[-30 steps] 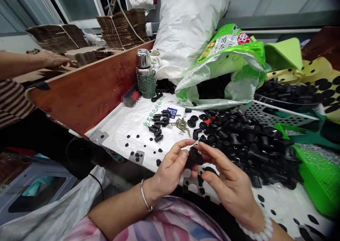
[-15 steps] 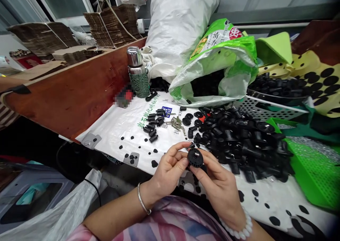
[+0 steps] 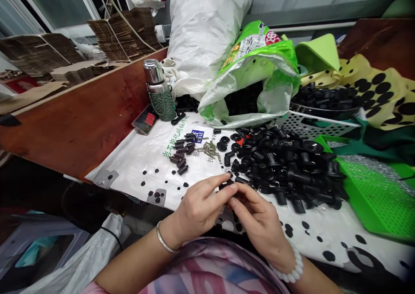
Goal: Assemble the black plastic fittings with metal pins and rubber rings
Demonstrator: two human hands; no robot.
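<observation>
- The left hand grasps a black plastic part with its fingertips; the part sits between the two hands, mostly hidden by fingers, over the near edge of the desk.
- The right hand has its thumb and forefinger drawn together at the left fingertips; whether its grip also closes on the part cannot be told.
- Just beyond the hands, gold-coloured metal strips lie loosely heaped on a white printed sheet, with small black cylinders to their left and black discs to their right.
- Right of the hands spreads a large pile of black plastic parts, beside a bright green perforated tray.
- Farther off, an open green-and-white bag holds dark contents.
- Far left, a steel thermos in green netting stands beside a phone, near a reddish wooden board.
</observation>
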